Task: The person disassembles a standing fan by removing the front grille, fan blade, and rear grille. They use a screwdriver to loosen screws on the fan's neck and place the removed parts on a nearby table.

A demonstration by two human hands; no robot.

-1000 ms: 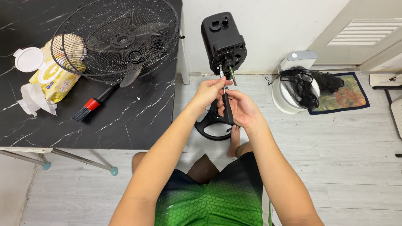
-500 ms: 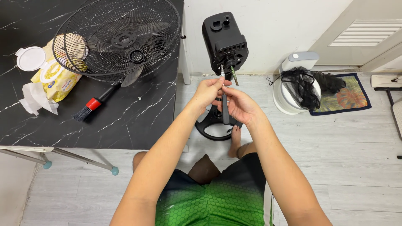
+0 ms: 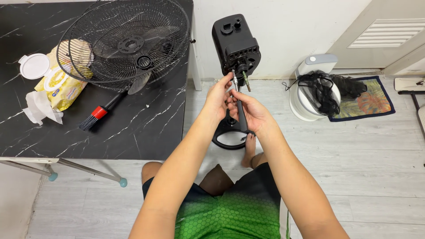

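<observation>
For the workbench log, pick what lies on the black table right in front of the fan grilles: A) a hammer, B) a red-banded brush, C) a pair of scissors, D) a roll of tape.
B: a brush with a red band and dark bristles lies on the black table, just in front of the stacked fan grilles.

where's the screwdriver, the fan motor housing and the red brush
screwdriver (image 3: 241, 116), head view, on its black handle
fan motor housing (image 3: 234, 37), head view, on its black back face
red brush (image 3: 100, 112), head view, on its red collar
</observation>
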